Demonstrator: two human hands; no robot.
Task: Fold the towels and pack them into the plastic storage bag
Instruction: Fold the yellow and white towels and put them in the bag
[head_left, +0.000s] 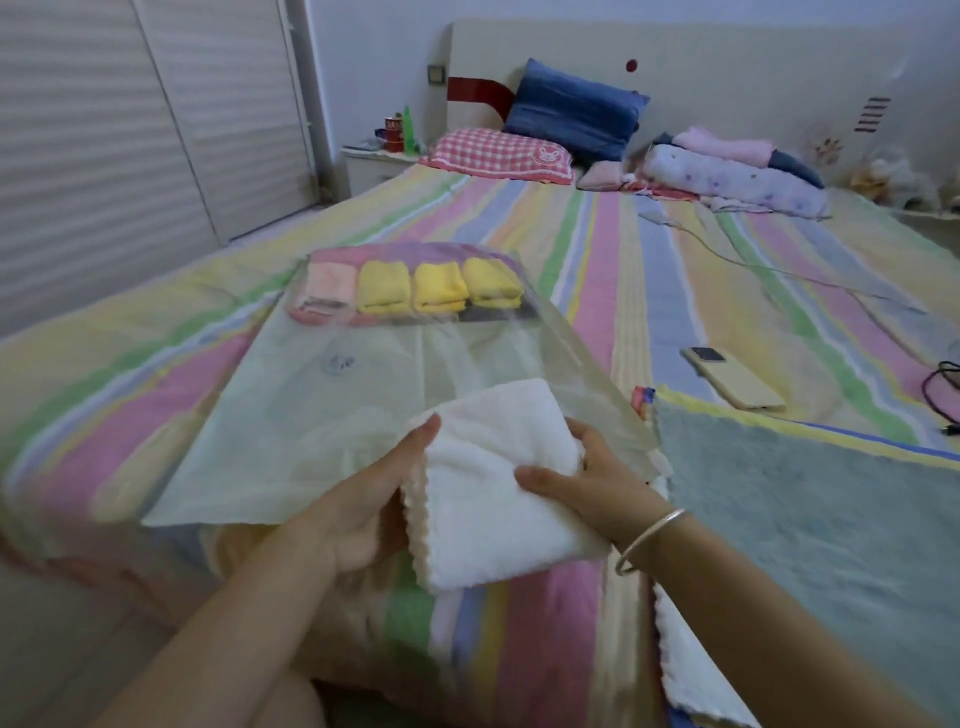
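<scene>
Now both hands grip one folded white towel (493, 483): the left hand (374, 499) curls round its left edge, and the right hand (592, 467) grasps its right edge, thumb on top. The towel is held above the near edge of the bed (649, 270), its far end at the near end of the plastic storage bag (332, 415); whether it is inside, one cannot tell. At the far end of the bag four folded towels sit in one row, touching: one pink towel (327, 286) on the left, then three yellow towels (439, 286). Between this row and the white towel the bag lies flat. Just right of the bag one blue-grey towel (805, 509) is spread, a second white towel (691, 665) lies partly under its near edge, and one phone (732, 379) lies beyond it.
</scene>
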